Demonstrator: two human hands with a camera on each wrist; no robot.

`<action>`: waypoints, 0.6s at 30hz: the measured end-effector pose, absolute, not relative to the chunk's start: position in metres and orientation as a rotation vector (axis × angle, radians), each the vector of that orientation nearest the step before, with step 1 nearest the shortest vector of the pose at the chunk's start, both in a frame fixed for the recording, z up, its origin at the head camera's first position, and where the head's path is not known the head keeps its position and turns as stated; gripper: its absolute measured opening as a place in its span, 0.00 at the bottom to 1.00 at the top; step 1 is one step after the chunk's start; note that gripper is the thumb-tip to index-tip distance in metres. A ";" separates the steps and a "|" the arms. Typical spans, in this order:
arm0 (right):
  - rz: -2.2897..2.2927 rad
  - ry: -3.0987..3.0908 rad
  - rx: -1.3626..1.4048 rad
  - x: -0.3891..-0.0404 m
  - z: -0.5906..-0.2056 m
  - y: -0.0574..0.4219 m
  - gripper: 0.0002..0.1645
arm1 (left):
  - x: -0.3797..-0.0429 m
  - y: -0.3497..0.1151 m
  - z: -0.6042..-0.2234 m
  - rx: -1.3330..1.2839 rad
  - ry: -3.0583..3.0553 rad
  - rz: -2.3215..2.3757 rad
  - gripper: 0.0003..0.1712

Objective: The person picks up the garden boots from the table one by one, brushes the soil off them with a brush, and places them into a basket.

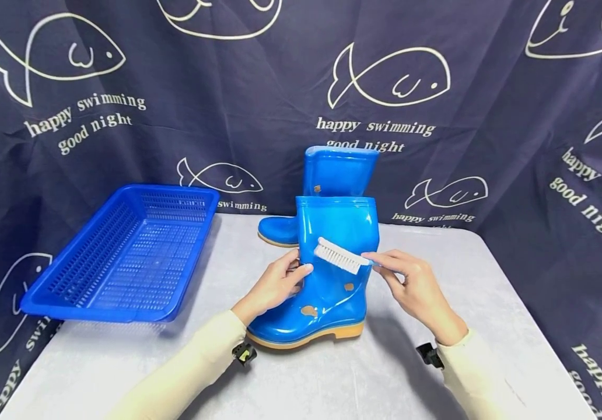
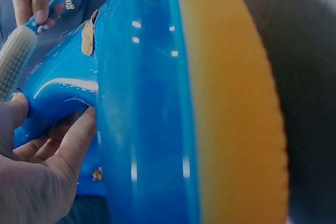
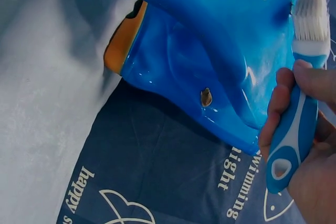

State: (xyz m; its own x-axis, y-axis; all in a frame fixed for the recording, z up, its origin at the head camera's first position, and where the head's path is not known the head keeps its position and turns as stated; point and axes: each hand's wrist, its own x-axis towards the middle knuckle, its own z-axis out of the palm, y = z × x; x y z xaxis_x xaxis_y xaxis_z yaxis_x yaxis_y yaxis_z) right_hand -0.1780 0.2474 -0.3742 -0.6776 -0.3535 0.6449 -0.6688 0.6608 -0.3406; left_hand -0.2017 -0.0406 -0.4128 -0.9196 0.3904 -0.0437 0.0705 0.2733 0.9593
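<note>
A blue rain boot (image 1: 332, 303) with a tan sole stands upright on the table, toe to the left. Brown patches (image 1: 308, 311) mark its foot and ankle. My left hand (image 1: 275, 283) grips the front of the boot's shaft, thumb on the near side and fingers round behind, as the left wrist view (image 2: 47, 156) shows. In my right hand (image 1: 416, 283) is a scrub brush (image 1: 340, 256) with white bristles, pinched by its blue and white handle (image 3: 294, 135). The bristles lie in front of the shaft; whether they touch it I cannot tell.
Behind it stands a second blue boot (image 1: 340, 169) with a brown spot, partly hidden. A blue perforated basket (image 1: 185, 291) sits at the table's left. A dark fish-print curtain (image 1: 280, 87) hangs behind the pale table (image 1: 437, 256).
</note>
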 end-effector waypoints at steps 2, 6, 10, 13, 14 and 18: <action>0.768 -2.370 0.806 -0.176 -0.375 0.248 0.26 | -0.202 -0.041 -0.412 0.428 2.275 1.693 0.30; 0.786 -2.388 0.807 -0.170 -0.374 0.250 0.26 | -0.202 -0.041 -0.411 0.440 2.272 1.693 0.31; 0.782 -2.320 0.781 -0.172 -0.366 0.252 0.28 | -0.201 -0.041 -0.412 0.432 2.269 1.692 0.31; 0.726 -2.276 0.783 -0.181 -0.359 0.253 0.30 | -0.200 -0.042 -0.412 0.417 2.266 1.698 0.30; 0.710 -2.273 0.787 -0.183 -0.357 0.253 0.31 | -0.200 -0.042 -0.412 0.414 2.266 1.698 0.30; 0.650 -2.289 0.832 -0.190 -0.353 0.255 0.30 | -0.200 -0.041 -0.412 0.427 2.258 1.697 0.30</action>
